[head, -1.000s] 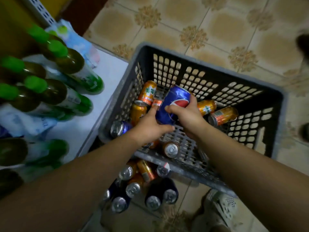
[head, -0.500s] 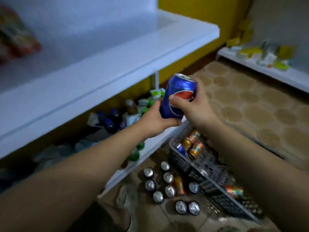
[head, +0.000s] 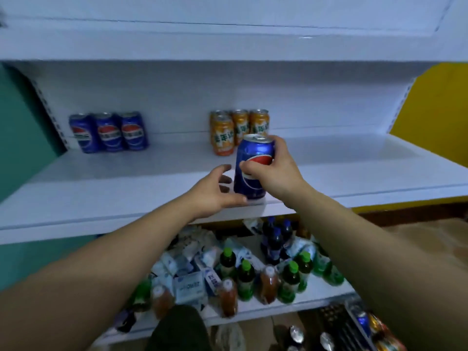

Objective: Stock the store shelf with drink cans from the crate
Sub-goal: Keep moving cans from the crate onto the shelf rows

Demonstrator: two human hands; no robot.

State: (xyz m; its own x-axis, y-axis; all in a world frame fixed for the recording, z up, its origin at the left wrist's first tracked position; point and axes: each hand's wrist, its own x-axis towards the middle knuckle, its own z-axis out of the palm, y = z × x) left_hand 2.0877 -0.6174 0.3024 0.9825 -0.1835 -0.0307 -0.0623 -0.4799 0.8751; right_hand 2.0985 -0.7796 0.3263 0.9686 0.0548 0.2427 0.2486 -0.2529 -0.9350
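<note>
Two hands: both over the near edge of the shelf (head: 101, 193).
Right hand (head: 273, 173): fingers and thumb wrapped round the blue can (head: 253, 168), which is upright.
Left hand (head: 215, 193): fingers spread, holding nothing, just left of the can.
Can position: near edge, middle; contact with shelf cannot be told.
Far left: three blue cans (head: 109, 133), in a row.
Far middle: orange cans (head: 238, 127), clustered.
Lower right: crate (head: 354, 330), partly in view.

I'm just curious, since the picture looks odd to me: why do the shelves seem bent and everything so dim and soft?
Head view: the wide-angle lens bends the edges of the white shelf and stretches the forearms; the light in this view is dim and bluish, with a soft sheen on the blue can in the right hand; the bottles below look smeared.
</note>
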